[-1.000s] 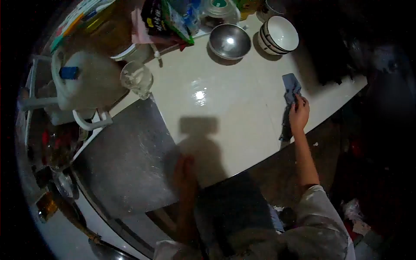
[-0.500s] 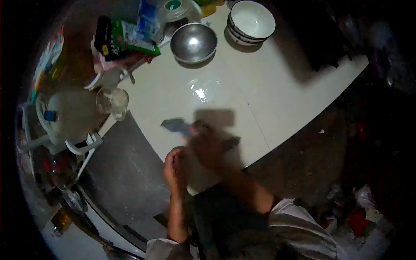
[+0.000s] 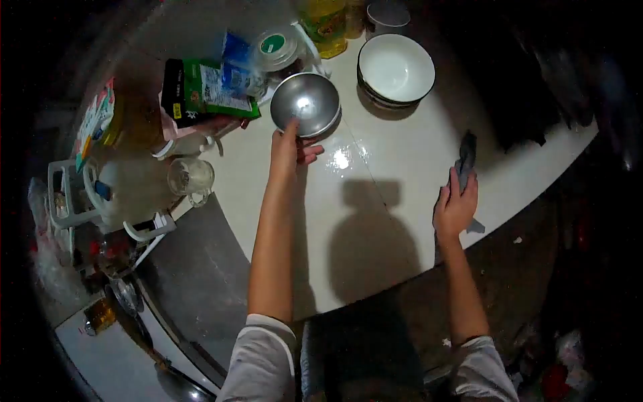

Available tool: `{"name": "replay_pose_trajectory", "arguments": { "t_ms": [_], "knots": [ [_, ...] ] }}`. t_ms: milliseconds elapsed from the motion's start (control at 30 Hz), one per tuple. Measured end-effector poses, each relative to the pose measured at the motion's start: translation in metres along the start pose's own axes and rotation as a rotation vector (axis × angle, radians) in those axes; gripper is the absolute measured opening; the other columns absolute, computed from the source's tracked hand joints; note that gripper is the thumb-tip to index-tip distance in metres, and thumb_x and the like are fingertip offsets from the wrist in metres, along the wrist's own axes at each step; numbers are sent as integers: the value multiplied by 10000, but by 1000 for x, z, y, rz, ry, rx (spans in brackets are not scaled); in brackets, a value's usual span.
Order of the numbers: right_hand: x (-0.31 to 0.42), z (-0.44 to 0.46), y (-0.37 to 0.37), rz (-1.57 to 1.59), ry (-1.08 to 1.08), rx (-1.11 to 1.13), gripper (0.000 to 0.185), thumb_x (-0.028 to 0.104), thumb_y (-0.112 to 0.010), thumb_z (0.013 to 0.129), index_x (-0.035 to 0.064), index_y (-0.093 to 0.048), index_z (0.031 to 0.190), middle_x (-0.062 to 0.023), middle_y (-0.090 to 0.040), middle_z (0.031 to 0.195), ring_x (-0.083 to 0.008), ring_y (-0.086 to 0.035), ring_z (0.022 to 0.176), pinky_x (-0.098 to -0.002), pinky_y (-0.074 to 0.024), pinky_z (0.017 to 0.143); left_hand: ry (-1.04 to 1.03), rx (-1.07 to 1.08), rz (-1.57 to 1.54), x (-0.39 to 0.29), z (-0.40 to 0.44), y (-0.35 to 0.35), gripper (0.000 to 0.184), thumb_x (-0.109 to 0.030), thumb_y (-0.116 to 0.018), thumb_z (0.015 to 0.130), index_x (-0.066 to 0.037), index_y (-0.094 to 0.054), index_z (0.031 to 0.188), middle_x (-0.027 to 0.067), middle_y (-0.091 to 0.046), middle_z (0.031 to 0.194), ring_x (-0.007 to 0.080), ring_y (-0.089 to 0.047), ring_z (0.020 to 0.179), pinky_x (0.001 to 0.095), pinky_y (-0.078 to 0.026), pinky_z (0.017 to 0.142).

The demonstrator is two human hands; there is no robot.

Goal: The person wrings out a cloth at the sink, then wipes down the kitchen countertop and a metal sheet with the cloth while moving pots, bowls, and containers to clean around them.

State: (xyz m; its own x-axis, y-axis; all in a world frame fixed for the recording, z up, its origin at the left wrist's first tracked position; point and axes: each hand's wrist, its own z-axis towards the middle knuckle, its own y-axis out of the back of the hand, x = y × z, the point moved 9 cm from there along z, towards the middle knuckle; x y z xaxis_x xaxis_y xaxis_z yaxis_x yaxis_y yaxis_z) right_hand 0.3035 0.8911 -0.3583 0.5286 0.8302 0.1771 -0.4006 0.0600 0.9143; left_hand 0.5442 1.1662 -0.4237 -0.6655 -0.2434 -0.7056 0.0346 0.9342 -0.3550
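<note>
A shiny metal bowl (image 3: 315, 100) stands on the pale table. My left hand (image 3: 289, 149) is at its near rim, thumb over the edge and fingers curled against the outside below. Near the table's right edge, my right hand (image 3: 457, 204) grips a dark grey cloth (image 3: 467, 151), which sticks out beyond the fingers and below the palm. A wet, glossy patch (image 3: 341, 157) shines on the tabletop just right of my left hand.
White bowls with dark rims (image 3: 395, 67) are stacked right of the metal bowl. Food packets (image 3: 211, 87), a lidded clear jar (image 3: 273, 50) and an oil bottle (image 3: 325, 30) crowd the back. A glass mug (image 3: 191, 175) stands left. Dark fabric (image 3: 509, 80) lies at back right.
My left hand has reached forward to the metal bowl's rim. My right hand has moved with the cloth from the table's near middle to its right side. The view has shifted slightly.
</note>
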Motion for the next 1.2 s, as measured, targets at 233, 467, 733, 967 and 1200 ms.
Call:
{"name": "replay_pose_trajectory", "arguments": {
  "t_ms": [233,467,733,967,1200],
  "knots": [
    [-11,-4,-14,0,-37,4,382,306,-514,876,235,-553,1249,-191,-432,1313,-400,-427,1167,-512,-365,943,-238,-166,85,-36,-42,22,298,-84,-451,859,54,-394,1117,192,-609,768,258,-632,558,288,-518,487],
    [-19,-9,-25,-60,10,11,421,145,-536,791,145,-563,1211,-240,-405,1318,-418,-410,1173,-480,-330,971,-289,-425,84,-24,-84,122,341,-237,-439,914,45,-462,1105,188,-623,894,271,-639,738,343,-532,625],
    [-20,-9,-27,-21,71,-64,443,149,-529,792,134,-537,1234,-233,-421,1308,-407,-422,1170,-477,-338,964,-219,-437,-136,-7,-69,166,292,-240,-456,901,11,-460,1048,186,-639,812,259,-661,660,336,-544,557],
    [-17,-7,-24,0,51,-107,525,130,-537,775,49,-447,1286,-248,-442,1278,-419,-445,1138,-489,-343,959,-234,-464,-84,-10,-77,165,420,-366,-484,907,27,-476,1057,213,-637,860,291,-661,700,330,-554,589],
    [-6,-11,-12,166,7,70,526,349,-484,897,92,-415,1352,-205,-503,1243,-395,-442,1164,-487,-349,977,-302,-542,-254,21,-102,188,596,-524,-432,901,-30,-355,1227,180,-615,949,295,-627,771,387,-525,702]
  ]
}}
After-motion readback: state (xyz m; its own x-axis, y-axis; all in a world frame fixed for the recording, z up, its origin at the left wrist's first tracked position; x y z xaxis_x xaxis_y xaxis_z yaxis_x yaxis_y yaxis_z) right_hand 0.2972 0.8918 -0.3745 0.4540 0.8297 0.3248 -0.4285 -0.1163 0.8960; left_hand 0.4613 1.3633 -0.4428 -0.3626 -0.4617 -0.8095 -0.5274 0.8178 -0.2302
